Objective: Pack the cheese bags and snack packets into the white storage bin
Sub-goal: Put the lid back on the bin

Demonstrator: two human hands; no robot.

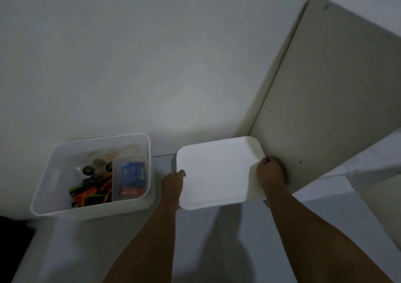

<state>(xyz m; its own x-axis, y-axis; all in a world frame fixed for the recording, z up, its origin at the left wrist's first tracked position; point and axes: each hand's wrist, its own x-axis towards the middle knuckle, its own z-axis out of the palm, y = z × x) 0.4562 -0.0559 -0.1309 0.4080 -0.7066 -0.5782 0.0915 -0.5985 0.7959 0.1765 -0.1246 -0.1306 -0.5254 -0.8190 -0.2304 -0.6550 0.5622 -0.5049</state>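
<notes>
Hands (173, 182) (270, 172) grip opposite edges of white lidded bin (214, 172) beside cabinet panel (325, 109)

The lidded storage bin (219, 172) is plain white. The open bin (43, 187) is translucent white; inside it, a small clear container (117, 174) holds a blue packet (133, 173) above an orange one (130, 191). Beside these lie green, orange and black wrappers (89, 195). The cabinet panel (325, 109) is beige.

Open bin (43, 185) left of lidded bin (217, 174).
</notes>
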